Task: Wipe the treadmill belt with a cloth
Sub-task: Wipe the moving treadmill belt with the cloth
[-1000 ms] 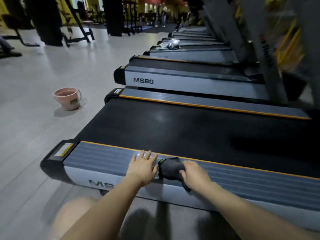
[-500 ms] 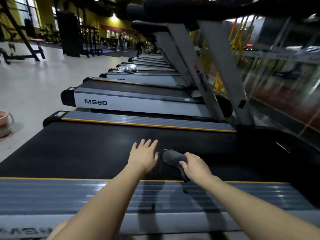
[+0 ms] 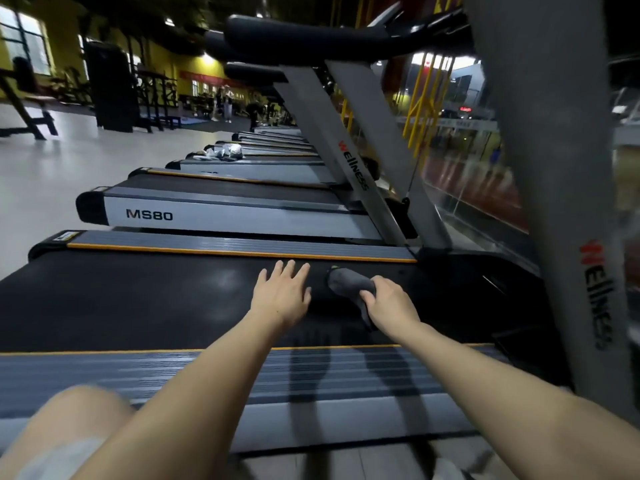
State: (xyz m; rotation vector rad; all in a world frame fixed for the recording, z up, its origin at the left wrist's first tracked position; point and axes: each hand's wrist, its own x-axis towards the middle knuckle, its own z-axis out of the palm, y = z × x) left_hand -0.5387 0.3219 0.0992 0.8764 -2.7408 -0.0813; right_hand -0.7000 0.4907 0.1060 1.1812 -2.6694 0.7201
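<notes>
We reach both bare arms across the near side rail [image 3: 311,372] onto the black treadmill belt [image 3: 138,299]. Our right hand [image 3: 389,303] has its grip closed around a dark grey cloth [image 3: 349,284], fingers curled over the near end of it while the far end lies bunched on the belt at about eleven o'clock from the knuckles, close to the far orange-edged rail [image 3: 242,249]. Our left hand [image 3: 282,292] lies flat on the belt just beside the cloth, at its nine o'clock — fingers straight and slightly spread, holding nothing. Hand and cloth are near but apart, a strip of bare belt between them. At three o'clock of the right hand a grey upright [image 3: 568,202] rises, lettered down its face in red and black. Beyond the far rail, toward twelve o'clock, stands a neighbouring treadmill marked MS80 [image 3: 149,214], and behind it a row of further decks recedes — on one of them sits a pale crumpled bundle [image 3: 228,151], too small for us to identify. A bare knee [image 3: 69,431] shows at seven o'clock.
</notes>
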